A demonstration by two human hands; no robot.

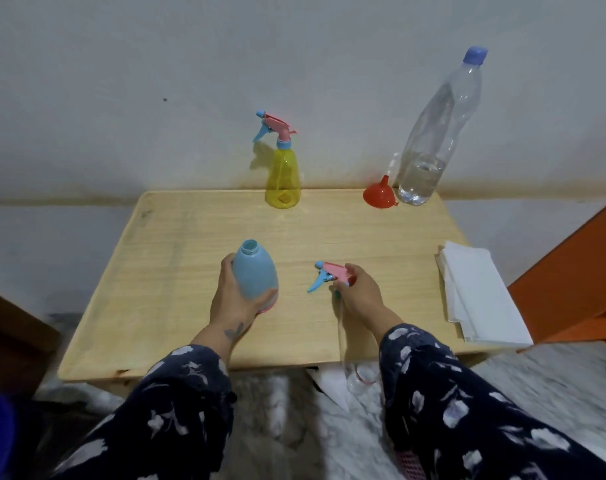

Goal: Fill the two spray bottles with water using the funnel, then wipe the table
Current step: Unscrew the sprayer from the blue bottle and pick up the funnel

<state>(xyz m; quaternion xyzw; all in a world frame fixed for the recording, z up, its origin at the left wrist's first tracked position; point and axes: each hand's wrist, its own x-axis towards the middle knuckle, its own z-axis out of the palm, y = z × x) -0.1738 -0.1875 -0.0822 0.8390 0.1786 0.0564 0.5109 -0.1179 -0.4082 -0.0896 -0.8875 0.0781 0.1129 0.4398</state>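
My left hand (230,292) grips a blue spray bottle (255,271) with no top on it, its neck open, standing near the middle of the wooden table (177,271). My right hand (358,292) holds the bottle's pink and blue trigger head (329,275) just above the tabletop, its clear dip tube trailing toward me. A yellow spray bottle (282,174) with its trigger head on stands at the table's far edge. An upside-down red funnel (379,194) sits to its right, beside a tall clear water bottle (429,133) with a blue cap, about a quarter full.
A folded white cloth (481,296) lies on the table's right edge. An orange object (578,278) stands to the right of the table. The wall rises directly behind the far edge. A marbled floor and a dark object at the left surround the table.
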